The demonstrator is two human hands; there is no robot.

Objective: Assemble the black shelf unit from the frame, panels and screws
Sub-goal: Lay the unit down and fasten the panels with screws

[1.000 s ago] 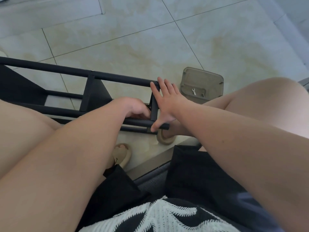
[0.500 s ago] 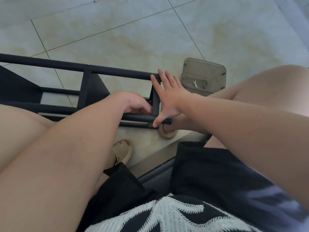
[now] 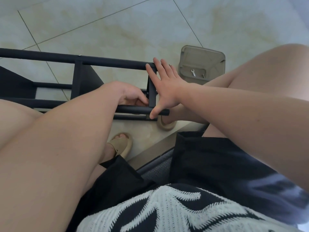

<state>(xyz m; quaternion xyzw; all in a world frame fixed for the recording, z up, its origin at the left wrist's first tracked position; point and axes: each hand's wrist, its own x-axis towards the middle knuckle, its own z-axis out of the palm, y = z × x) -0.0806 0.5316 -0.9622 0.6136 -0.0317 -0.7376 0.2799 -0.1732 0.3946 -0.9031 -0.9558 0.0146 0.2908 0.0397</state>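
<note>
Black frame lies on its side on the tiled floor. Right hand, fingers straight, presses flat against the frame's end upright. Left hand curls inside that end; what it grasps is hidden. Grey tray, holding a small wrench, sits just beyond that end.

From my end I see a glossy pale tiled floor with beige marbling spreading beyond the fingers, dark grout lines crossing it diagonally, soft even light on it, and nearer than the fingers a pale ledge beside a grey mesh edge.
</note>
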